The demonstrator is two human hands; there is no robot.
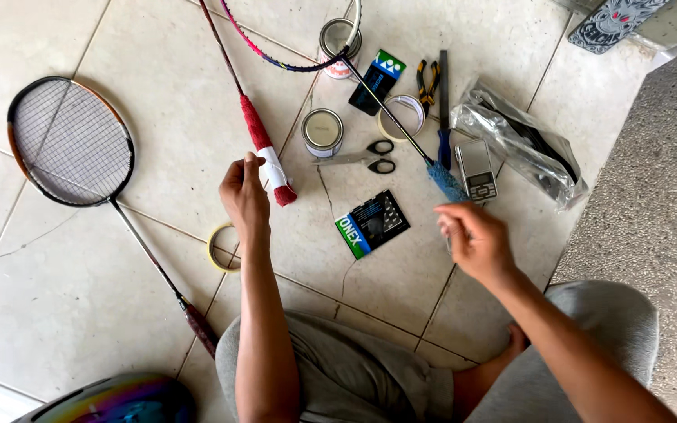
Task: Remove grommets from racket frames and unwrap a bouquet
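**Red grip partly wrapped, white band at the butt**

The left hand (244,196) pinches the white wrap on the red handle (269,160), which lies on the floor just above it. The right hand (476,239) hovers loosely curled; whether it holds anything I cannot tell. Red shows above and below the white, so wrapping looks unfinished. Farther off, two tins (322,131) stand lidded, contents hidden; a clear bag (523,141) holds dark items.

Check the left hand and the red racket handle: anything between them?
Nothing visible. The left hand is already at the red racket handle, fingertips against its white-wrapped lower part. The roll of tape lies beneath the wrist, off to the side.
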